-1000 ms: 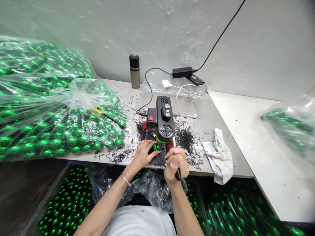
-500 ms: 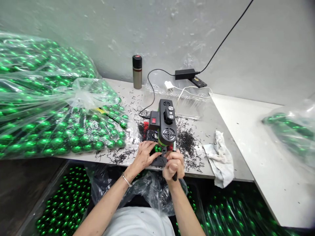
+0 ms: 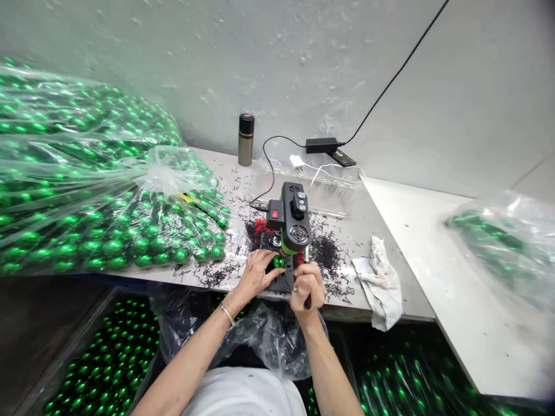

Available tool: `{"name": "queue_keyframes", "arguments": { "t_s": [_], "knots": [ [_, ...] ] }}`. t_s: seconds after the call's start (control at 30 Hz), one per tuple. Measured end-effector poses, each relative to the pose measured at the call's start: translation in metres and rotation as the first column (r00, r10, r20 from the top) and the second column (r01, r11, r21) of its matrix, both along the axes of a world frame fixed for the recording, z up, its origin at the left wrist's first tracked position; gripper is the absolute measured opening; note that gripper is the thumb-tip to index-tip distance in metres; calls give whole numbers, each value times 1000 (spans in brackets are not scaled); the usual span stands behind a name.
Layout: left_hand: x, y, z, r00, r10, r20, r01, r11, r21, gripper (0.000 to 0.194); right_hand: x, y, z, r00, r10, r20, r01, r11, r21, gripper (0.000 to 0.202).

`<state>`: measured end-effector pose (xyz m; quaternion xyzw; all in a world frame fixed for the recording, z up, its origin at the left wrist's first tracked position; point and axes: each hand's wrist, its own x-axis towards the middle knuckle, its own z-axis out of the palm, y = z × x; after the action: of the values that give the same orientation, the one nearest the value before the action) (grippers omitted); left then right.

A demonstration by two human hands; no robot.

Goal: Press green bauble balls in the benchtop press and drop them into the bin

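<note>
Many black bits [image 3: 326,253] around the machine [image 3: 295,216], bagged green balls [image 3: 108,231], rag [image 3: 382,286], flask [image 3: 245,149]

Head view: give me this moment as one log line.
left hand: holding green ball | ball: at near end of black machine | right hand: closed on handle | rag: hanging over table edge

We have the machine [image 3: 295,216] mid-way along the counter [image 3: 366,225], a ball [image 3: 278,262] under its front end, tied bag [image 3: 162,173] left, rag [image 3: 384,289] right, over the front edge. Behind the machine we get flask [image 3: 245,141] back left, power adapter [image 3: 321,145] further back. Below, we see balls [image 3: 104,358] left, more balls [image 3: 411,370] right.
</note>
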<state>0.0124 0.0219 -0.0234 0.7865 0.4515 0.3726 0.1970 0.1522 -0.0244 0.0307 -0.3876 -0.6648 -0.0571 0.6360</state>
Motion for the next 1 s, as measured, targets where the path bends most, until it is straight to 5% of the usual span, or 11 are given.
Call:
{"name": "queue_keyframes", "arguments": {
  "t_s": [0.17, 0.3, 0.47, 0.6, 0.83, 1.0],
  "knots": [
    [-9, -6, 0, 993, -21, 117, 25, 999, -30, 32, -7, -2, 50, 984, -41, -174, 19, 992, -126, 34],
    [-35, -20, 6, 975, 101, 198, -99, 995, -18, 31, -10, -2, 69, 977, -27, -211, -8, 987, -159, 36],
    [-65, -17, 12, 938, 299, 173, -299, 954, -24, 47, -10, -1, 64, 974, -43, -222, 12, 990, -143, 31],
    [-68, -14, 4, 939, 308, 154, -306, 951, -36, 49, -12, -4, 54, 968, -101, -229, 67, 986, -150, 13],
    [-66, -30, -4, 959, 274, 73, -277, 960, 49, 44, -7, -18, 29, 945, -135, -298, 58, 966, -253, 44],
    [-60, -8, 10, 942, 303, -142, -288, 951, 113, 43, -9, -14, 34, 972, -112, -205, 76, 981, -179, 48]
  ]
}}
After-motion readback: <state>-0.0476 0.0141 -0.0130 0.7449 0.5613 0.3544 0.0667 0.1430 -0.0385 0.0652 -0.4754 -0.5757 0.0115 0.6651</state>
